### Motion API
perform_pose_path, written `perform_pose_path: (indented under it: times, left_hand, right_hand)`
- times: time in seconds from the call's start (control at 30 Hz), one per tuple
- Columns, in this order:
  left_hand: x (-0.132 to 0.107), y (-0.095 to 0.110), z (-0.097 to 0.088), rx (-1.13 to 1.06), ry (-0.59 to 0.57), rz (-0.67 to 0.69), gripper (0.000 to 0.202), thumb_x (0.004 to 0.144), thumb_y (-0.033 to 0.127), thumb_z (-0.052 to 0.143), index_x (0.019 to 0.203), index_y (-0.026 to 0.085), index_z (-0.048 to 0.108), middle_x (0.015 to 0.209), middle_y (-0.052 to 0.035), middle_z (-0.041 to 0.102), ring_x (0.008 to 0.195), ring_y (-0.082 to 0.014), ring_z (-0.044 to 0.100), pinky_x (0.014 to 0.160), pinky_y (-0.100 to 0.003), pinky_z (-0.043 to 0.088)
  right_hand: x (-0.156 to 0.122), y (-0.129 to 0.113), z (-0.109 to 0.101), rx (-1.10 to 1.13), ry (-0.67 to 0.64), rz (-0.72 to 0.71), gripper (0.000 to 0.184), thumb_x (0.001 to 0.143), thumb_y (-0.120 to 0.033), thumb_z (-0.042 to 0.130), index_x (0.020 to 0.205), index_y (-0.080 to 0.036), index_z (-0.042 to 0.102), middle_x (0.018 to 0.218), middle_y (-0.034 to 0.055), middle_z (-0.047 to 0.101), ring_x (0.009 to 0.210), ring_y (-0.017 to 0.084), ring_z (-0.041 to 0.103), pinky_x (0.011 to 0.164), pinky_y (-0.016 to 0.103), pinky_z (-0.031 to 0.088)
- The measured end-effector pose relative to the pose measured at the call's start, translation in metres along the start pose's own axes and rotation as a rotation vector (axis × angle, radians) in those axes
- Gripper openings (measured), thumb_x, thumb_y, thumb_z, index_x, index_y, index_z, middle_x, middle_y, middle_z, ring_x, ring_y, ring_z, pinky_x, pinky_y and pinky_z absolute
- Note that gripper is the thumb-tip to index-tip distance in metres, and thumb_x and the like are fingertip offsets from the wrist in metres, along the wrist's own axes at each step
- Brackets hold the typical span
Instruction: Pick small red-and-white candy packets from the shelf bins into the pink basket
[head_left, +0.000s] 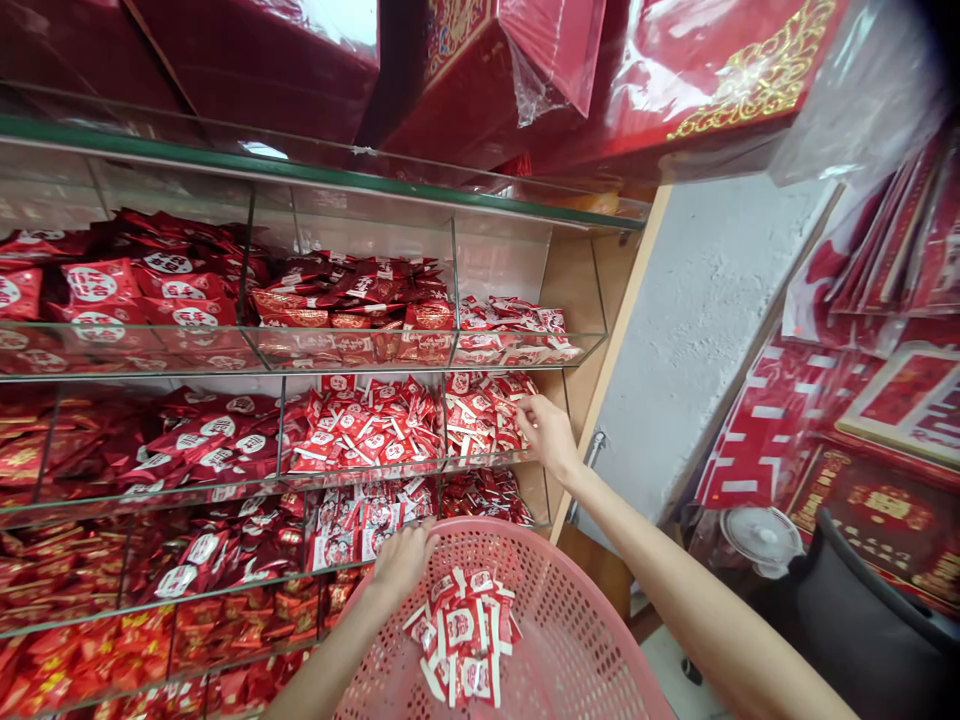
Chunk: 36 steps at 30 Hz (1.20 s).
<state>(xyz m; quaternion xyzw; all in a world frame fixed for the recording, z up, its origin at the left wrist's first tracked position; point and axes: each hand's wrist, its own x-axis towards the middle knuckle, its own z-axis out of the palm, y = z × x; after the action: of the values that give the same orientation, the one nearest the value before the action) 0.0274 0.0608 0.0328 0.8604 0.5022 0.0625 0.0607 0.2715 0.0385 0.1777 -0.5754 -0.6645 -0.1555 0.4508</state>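
Note:
My left hand [401, 562] is closed round the far rim of a pink plastic basket [570, 650] and holds it up in front of the shelves. Several red and white sweet packets [463, 632] lie in the basket. My right hand [546, 432] reaches into the right-hand glass compartment [486, 412] of the second shelf row, with its fingers curled among the same red and white packets. Whether the fingers hold any packet is hidden.
Glass shelves [300, 350] in several rows hold heaps of red wrapped sweets. Large red boxes [675, 70] stand on top. A wooden frame edge [615, 350] and a white wall [697, 320] are to the right, with red paper decorations [862, 420], a small white fan [761, 535] and a dark chair [877, 620].

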Motion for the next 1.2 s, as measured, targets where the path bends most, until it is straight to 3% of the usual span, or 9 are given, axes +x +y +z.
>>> perform_pose_path:
  times: [0.1,0.23,0.4,0.57,0.73,0.87,0.97,1.1,1.2]
  left_hand:
    - [0.000,0.000,0.000,0.005,0.003,0.009,0.042,0.090,0.038,0.023,0.123,0.022,0.043,0.103,-0.0079,0.063,0.089,-0.0191,0.060,0.073,-0.029,0.044]
    - [-0.001,0.002,-0.003,0.015,0.003,0.007,0.042,0.090,0.039,0.023,0.122,0.022,0.044,0.099,-0.0079,0.064,0.086,-0.0201,0.060,0.071,-0.030,0.044]
    - [-0.002,0.004,-0.004,0.015,-0.005,-0.007,0.042,0.090,0.038,0.022,0.122,0.023,0.044,0.098,-0.0078,0.064,0.084,-0.0189,0.060,0.070,-0.028,0.044]
    - [-0.001,0.001,0.001,0.012,0.037,0.018,0.042,0.090,0.038,0.022,0.121,0.021,0.045,0.093,-0.0077,0.065,0.078,-0.0192,0.062,0.065,-0.029,0.045]
    - [0.000,0.000,0.002,0.010,0.032,0.018,0.041,0.090,0.039,0.022,0.121,0.023,0.045,0.096,-0.0077,0.064,0.082,-0.0197,0.061,0.068,-0.029,0.045]
    - [0.001,0.001,0.001,0.021,0.039,0.020,0.041,0.090,0.039,0.023,0.119,0.023,0.046,0.095,-0.0078,0.065,0.083,-0.0204,0.061,0.069,-0.029,0.045]
    - [0.001,0.001,0.001,0.026,0.037,0.020,0.041,0.090,0.039,0.023,0.119,0.023,0.046,0.095,-0.0081,0.065,0.083,-0.0212,0.061,0.069,-0.031,0.045]
    - [0.000,0.001,0.001,0.013,0.027,0.018,0.041,0.090,0.040,0.023,0.120,0.024,0.046,0.097,-0.0084,0.064,0.087,-0.0208,0.061,0.071,-0.030,0.044]
    - [0.001,-0.001,0.002,0.003,0.020,0.014,0.041,0.090,0.040,0.022,0.120,0.024,0.045,0.100,-0.0081,0.063,0.088,-0.0201,0.060,0.073,-0.030,0.044]
  right_hand:
    - [-0.004,-0.001,-0.009,0.242,0.133,0.111,0.017,0.082,-0.027,0.044,0.080,-0.016,0.056,0.079,0.0044,0.061,0.070,0.014,0.057,0.066,0.026,0.046]
    - [-0.024,-0.019,-0.020,0.492,0.187,0.216,0.018,0.080,-0.031,0.048,0.083,-0.015,0.056,0.080,0.0047,0.061,0.072,0.014,0.059,0.068,0.028,0.048]
    - [-0.078,-0.038,-0.013,0.628,0.033,0.248,0.015,0.081,-0.030,0.049,0.084,-0.017,0.056,0.084,0.0047,0.061,0.074,0.014,0.058,0.069,0.027,0.047]
    - [-0.138,-0.033,0.016,0.405,-0.360,0.189,0.016,0.082,-0.022,0.042,0.071,-0.019,0.052,0.076,0.0022,0.057,0.069,0.013,0.053,0.063,0.023,0.042]
    - [-0.160,-0.032,0.038,-0.060,-0.628,0.072,0.013,0.077,-0.010,0.040,0.077,-0.019,0.049,0.079,0.0027,0.055,0.060,0.013,0.051,0.055,0.023,0.035]
    - [-0.165,-0.042,0.059,-0.312,-0.729,0.047,0.024,0.075,0.000,0.034,0.081,-0.016,0.052,0.087,0.0102,0.058,0.067,0.019,0.056,0.054,0.026,0.036]
    - [-0.170,-0.052,0.077,-0.332,-0.748,0.005,0.027,0.077,0.002,0.034,0.085,-0.014,0.054,0.088,0.0133,0.058,0.076,0.021,0.058,0.058,0.027,0.040]
    - [-0.176,-0.064,0.091,-0.345,-0.777,-0.075,0.022,0.078,0.000,0.039,0.087,-0.014,0.054,0.089,0.0119,0.058,0.079,0.021,0.058,0.065,0.028,0.042]
    - [-0.172,-0.068,0.086,-0.378,-0.769,-0.090,0.018,0.079,-0.004,0.041,0.085,-0.015,0.054,0.088,0.0082,0.059,0.072,0.017,0.060,0.060,0.024,0.041]
